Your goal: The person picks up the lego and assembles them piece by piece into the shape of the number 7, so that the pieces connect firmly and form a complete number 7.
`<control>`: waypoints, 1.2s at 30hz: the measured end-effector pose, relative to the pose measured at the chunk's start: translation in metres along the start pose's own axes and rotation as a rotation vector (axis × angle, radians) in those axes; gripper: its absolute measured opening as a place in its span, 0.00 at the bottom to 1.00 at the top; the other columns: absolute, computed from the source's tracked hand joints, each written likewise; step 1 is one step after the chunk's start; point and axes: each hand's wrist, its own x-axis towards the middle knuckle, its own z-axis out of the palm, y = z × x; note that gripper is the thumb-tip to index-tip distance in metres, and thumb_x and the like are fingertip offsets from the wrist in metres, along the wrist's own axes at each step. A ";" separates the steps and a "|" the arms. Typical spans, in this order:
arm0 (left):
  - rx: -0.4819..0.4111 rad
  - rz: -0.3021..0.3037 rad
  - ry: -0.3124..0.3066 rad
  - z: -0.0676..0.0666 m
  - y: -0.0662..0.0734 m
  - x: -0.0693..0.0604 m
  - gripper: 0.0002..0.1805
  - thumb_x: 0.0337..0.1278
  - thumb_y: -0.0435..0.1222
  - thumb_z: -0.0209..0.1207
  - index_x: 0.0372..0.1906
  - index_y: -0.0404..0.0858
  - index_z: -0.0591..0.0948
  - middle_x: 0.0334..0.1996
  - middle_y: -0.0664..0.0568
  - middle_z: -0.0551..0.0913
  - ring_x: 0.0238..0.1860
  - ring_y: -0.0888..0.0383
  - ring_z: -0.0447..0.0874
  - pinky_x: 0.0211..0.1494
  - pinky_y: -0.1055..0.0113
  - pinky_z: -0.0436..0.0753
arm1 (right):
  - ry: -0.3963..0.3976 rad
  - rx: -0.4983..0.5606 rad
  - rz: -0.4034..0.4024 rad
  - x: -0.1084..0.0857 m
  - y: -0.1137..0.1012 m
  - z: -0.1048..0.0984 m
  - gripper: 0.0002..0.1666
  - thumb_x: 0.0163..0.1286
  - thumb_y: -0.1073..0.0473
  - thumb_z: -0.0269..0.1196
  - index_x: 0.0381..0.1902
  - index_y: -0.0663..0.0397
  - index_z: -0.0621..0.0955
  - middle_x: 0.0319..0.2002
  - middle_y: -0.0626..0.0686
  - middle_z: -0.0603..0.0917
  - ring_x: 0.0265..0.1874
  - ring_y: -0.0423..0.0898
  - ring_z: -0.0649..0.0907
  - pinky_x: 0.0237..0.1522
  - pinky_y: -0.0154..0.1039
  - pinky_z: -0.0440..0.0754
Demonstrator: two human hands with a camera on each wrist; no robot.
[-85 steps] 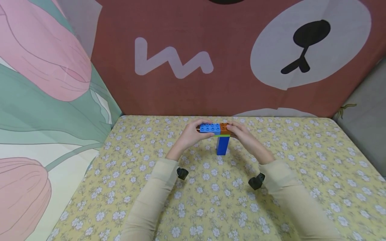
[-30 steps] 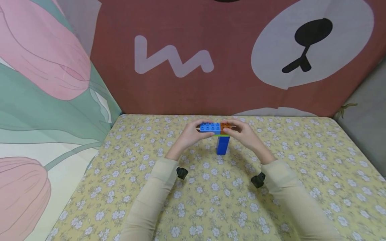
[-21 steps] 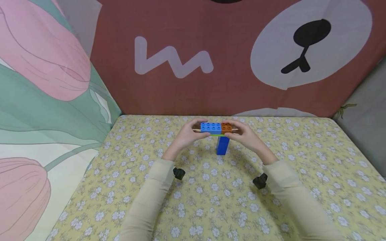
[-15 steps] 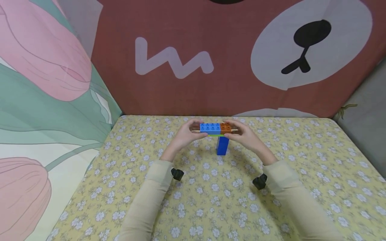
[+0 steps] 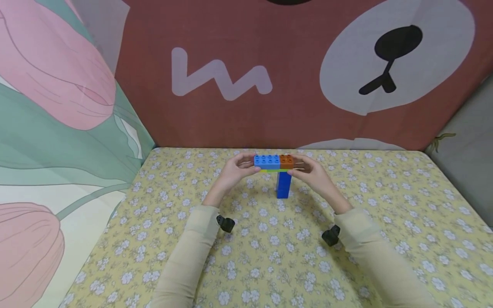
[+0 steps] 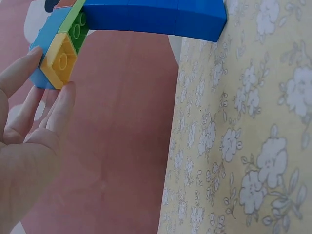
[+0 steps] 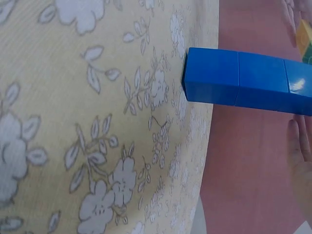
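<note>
A T-shaped toy brick build stands on a column of stacked dark blue bricks (image 5: pixel 283 186). On top lie a light blue brick (image 5: pixel 267 161) and an orange-brown brick (image 5: pixel 286 161), side by side, studs up. Under them the left wrist view shows a yellow brick (image 6: pixel 59 61) and a green brick (image 6: pixel 76 28). My left hand (image 5: pixel 232 172) pinches the left end, thumb on the light blue brick and fingertips at the end by the yellow one. My right hand (image 5: pixel 313 173) holds the orange-brown end, thumb in front; its other fingers are partly hidden behind.
A yellow flowered cloth (image 5: pixel 262 256) covers the table. Behind it hangs a red-brown cloth with a bear print (image 5: pixel 292 111), and a tulip-print cloth (image 5: pixel 57 128) is at the left. A black wrist camera (image 5: pixel 225 223) sits below the left cuff, another camera (image 5: pixel 331 235) below the right.
My right fingers have come off the top of the orange-brown brick to its end. My left hand has drawn back leftward to the bar's tip. The top bar has shifted slightly left.
</note>
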 end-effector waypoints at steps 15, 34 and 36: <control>0.022 0.012 0.023 0.002 -0.002 -0.002 0.28 0.64 0.42 0.58 0.69 0.50 0.69 0.66 0.49 0.72 0.66 0.51 0.72 0.68 0.54 0.73 | 0.110 0.070 0.058 -0.001 -0.002 0.007 0.39 0.66 0.41 0.61 0.71 0.45 0.65 0.62 0.59 0.74 0.52 0.41 0.80 0.63 0.56 0.74; -0.069 -0.082 0.151 0.015 -0.011 0.005 0.26 0.65 0.37 0.58 0.65 0.34 0.71 0.65 0.43 0.73 0.61 0.45 0.77 0.57 0.64 0.82 | 0.148 0.230 0.214 0.001 -0.002 0.023 0.34 0.71 0.49 0.58 0.70 0.55 0.66 0.55 0.57 0.75 0.37 0.26 0.81 0.54 0.36 0.82; -0.068 -0.094 0.155 0.015 -0.012 0.005 0.25 0.65 0.37 0.58 0.65 0.34 0.72 0.66 0.44 0.72 0.61 0.47 0.77 0.57 0.64 0.82 | 0.149 0.224 0.232 0.002 0.000 0.025 0.35 0.71 0.48 0.58 0.70 0.56 0.65 0.59 0.61 0.73 0.36 0.26 0.81 0.56 0.38 0.82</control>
